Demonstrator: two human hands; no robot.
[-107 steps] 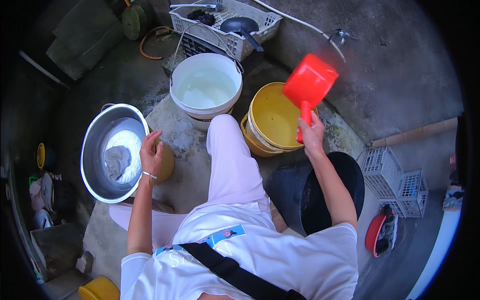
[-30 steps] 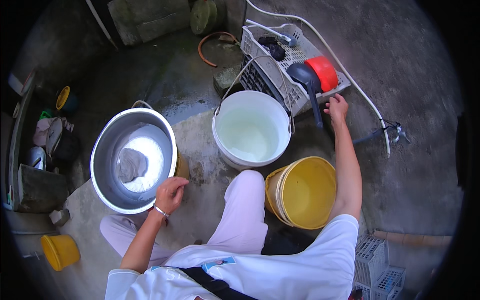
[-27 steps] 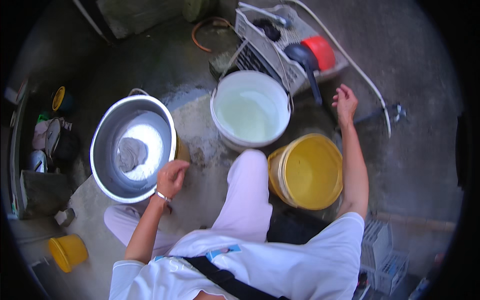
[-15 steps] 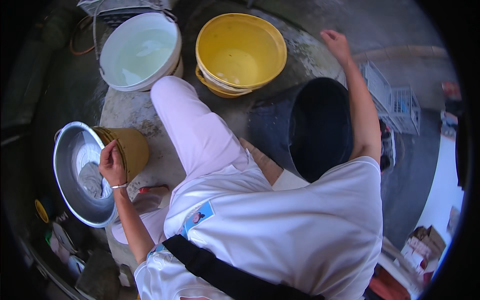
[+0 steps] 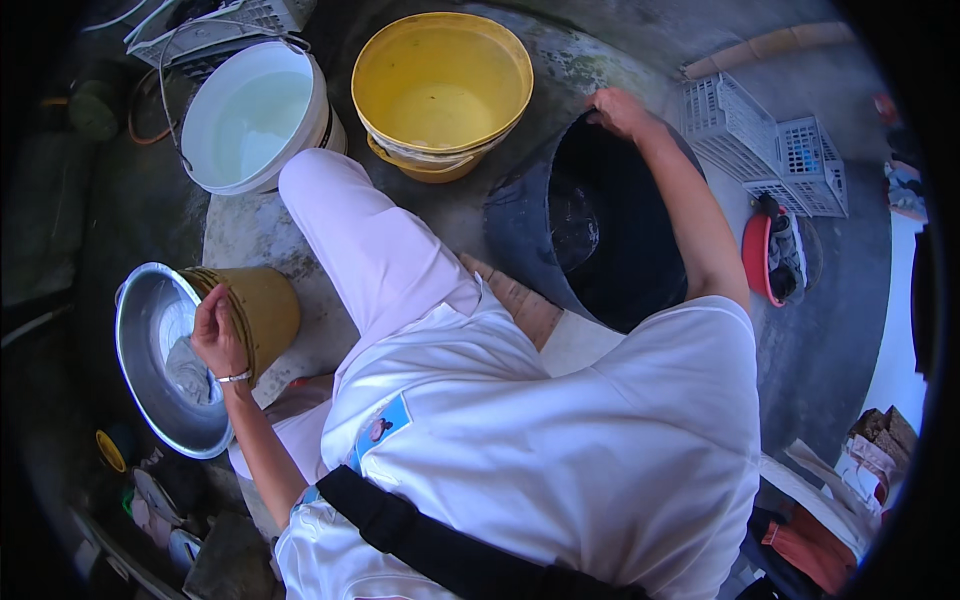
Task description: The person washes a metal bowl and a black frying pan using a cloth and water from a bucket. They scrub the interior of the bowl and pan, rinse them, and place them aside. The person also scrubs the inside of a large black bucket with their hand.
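The right hand (image 5: 622,115) had its fingers closed over the far rim of the black tub (image 5: 522,230), toward the right of the concrete slab (image 5: 245,222); the left hand (image 5: 217,335), half open and empty, was at the metal basin (image 5: 148,372) near the slab's left edge. Gripping seemed the step; shifting the tub would need a firm hold.

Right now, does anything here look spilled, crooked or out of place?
I see no obvious spill or breakage. The wide shiny metal basin looks a bit odd: perched on a narrower yellow plastic bucket, it overhangs the top and appears tilted, though the curved lens may exaggerate that.
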